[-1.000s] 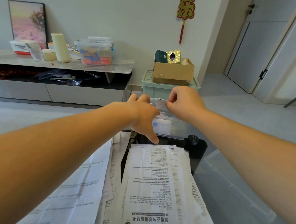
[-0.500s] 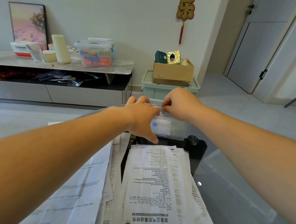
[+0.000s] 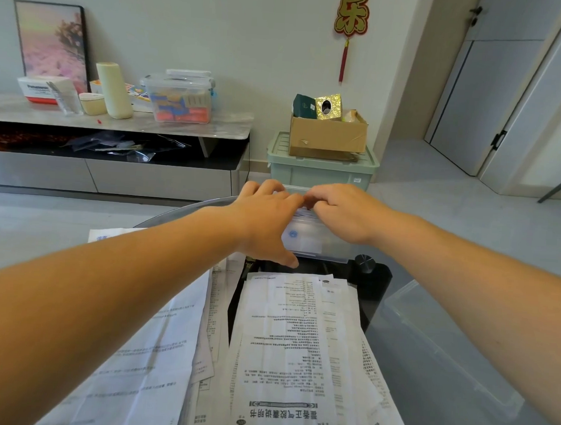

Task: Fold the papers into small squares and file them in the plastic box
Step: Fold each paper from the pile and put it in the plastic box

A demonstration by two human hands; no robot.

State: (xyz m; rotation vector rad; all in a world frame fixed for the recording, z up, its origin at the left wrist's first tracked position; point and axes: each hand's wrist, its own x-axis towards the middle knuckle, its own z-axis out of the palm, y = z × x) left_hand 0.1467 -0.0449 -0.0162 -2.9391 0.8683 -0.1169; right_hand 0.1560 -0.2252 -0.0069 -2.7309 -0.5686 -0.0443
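A small clear plastic box (image 3: 307, 242) stands at the far end of the glass table. My left hand (image 3: 265, 221) grips its left side, fingers over the rim and thumb down the front wall. My right hand (image 3: 344, 213) is curled over the top of the box, fingertips pressed down on a folded paper (image 3: 302, 212) whose white edges show between my hands. The fingertips themselves are hidden inside. A stack of unfolded printed papers (image 3: 294, 344) lies in front of the box, and more sheets (image 3: 152, 352) lie under my left forearm.
A clear plastic lid (image 3: 428, 346) lies on the glass under my right forearm. A black table post (image 3: 370, 277) stands right of the box. Beyond the table are a green crate (image 3: 321, 172) with a cardboard box (image 3: 326, 136) on it and a low sideboard (image 3: 114, 121).
My right hand has lowered the folded paper from above the rim down into the box. My left hand has slid up over the box's top edge.
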